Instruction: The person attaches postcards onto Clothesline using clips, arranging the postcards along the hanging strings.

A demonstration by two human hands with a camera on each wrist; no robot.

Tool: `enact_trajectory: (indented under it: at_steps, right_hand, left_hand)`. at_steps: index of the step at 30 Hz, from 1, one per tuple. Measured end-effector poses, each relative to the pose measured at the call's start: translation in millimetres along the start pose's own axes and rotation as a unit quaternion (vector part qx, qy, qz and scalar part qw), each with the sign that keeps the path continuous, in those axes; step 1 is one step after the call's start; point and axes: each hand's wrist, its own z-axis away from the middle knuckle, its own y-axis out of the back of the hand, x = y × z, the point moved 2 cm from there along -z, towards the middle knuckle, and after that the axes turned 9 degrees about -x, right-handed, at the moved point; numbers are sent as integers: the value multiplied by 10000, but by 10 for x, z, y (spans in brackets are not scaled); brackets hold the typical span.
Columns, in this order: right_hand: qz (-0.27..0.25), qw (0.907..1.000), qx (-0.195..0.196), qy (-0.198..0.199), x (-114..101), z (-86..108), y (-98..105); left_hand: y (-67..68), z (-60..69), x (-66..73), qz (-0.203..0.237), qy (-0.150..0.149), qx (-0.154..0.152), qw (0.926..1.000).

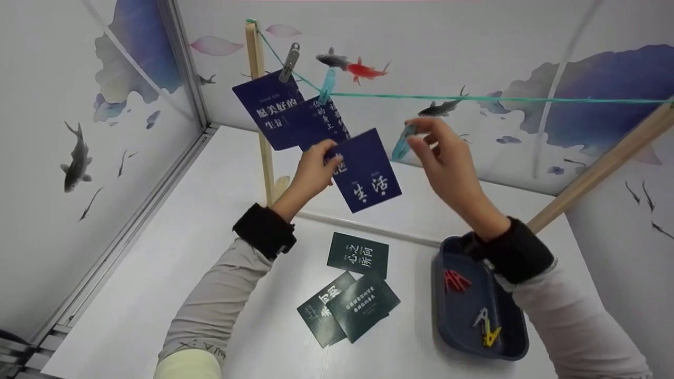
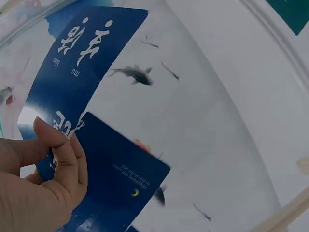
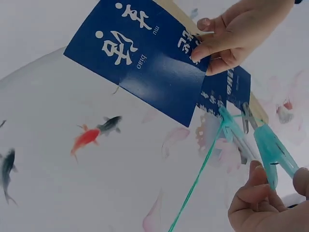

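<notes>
Left hand (image 1: 316, 167) pinches a blue card (image 1: 371, 168) at one edge, holding it tilted in mid-air beside two hanging cards (image 1: 269, 123) clipped to the green line (image 1: 474, 98). Right hand (image 1: 447, 160) pinches a teal clothespin (image 1: 402, 143) between thumb and fingers, right of that card (green cards (image 1: 363, 310) lie below on the white table (image 1: 263, 321), near a navy tray (image 1: 438, 302) of clips (image 1: 457, 281)).

The head camera looks widely forward and down over the worktop (image 1: 158, 252). Both wrist cameras stand close and face the fish-painted wall (image 3: 111, 169): the left past the left fingers (image 2: 67, 166) at lower left, the right past the right fingers (image 3: 254, 193) at lower right, sharing the held blue card (image 3: 140, 63) at upper left.
</notes>
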Motion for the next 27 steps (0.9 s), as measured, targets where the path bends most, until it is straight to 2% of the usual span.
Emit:
enact_trajectory:
  at_steps: [2,5,9,12,14,18,22,27]
  right_hand:
    - [-220,9995,169,-130,-19,-198,32]
    - [-560,9962,652,-136,-15,-436,41]
    - [-1334,9835,1215,-150,57,-693,-6]
    - [-1724,9756,1344,-196,110,-863,-68]
    - [-1665,9765,1340,-263,136,-947,-101]
    - [-1148,9851,1183,-499,175,-1040,-164]
    - [-834,9887,969,-777,227,-1068,-202]
    - [-667,9907,685,-973,287,-1089,-225]
  left_hand:
    - [95,-47,77,-9,97,86,9999]
    - [196,-117,177,-9,292,285,9992]
    - [242,-209,271,31,474,432,9979]
    - [240,-257,305,87,540,450,9975]
    - [218,-282,319,182,557,420,9974]
    - [169,-311,315,280,542,388,9974]
    - [128,-323,282,244,513,344,9978]
    - [140,-330,264,324,379,340,9982]
